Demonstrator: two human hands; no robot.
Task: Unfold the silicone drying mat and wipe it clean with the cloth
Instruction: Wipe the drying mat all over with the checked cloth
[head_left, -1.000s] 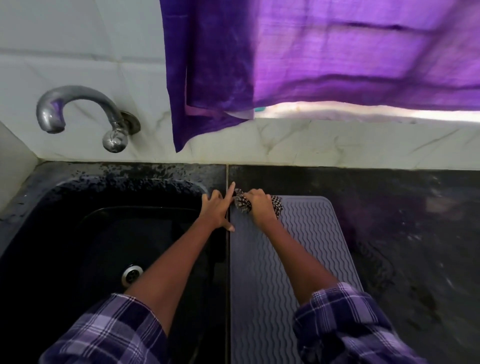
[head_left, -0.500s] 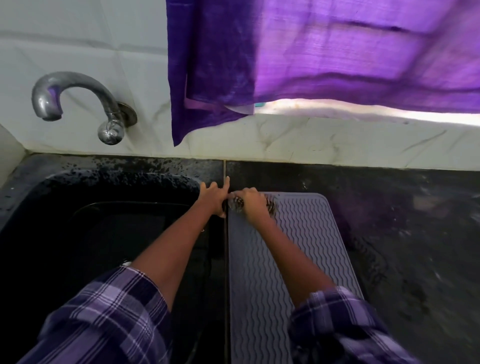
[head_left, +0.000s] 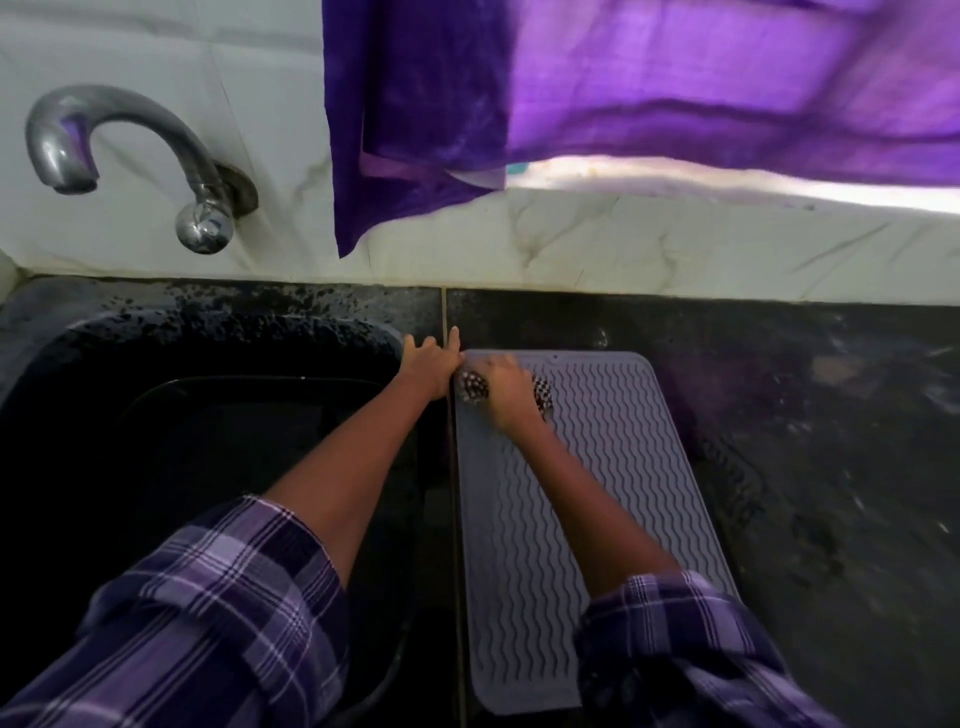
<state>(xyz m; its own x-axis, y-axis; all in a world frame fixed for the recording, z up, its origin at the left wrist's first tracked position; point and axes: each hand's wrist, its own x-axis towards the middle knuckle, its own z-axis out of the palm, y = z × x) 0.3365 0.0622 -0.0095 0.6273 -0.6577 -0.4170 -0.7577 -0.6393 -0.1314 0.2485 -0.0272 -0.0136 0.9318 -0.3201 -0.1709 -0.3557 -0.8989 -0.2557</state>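
Mat (head_left: 613, 467): lying unfolded; we are keeping the cloth (head_left: 475, 387) at its far-left corner, so wiping is only starting. Right hand (head_left: 506, 387) is clutching the cloth; left hand (head_left: 431, 364), fingers straight, is pressing beside the edge.

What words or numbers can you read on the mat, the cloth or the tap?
There are none to read.
Mat: only wavy ridges, no letters.
Cloth: only a checked pattern.
Tap: plain metal, no marks visible.
Curtain: plain purple.

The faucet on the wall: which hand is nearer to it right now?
Left. The left hand rests at the sink's far right corner, below and right of the faucet. The right hand grips the cloth on the mat, farther right.
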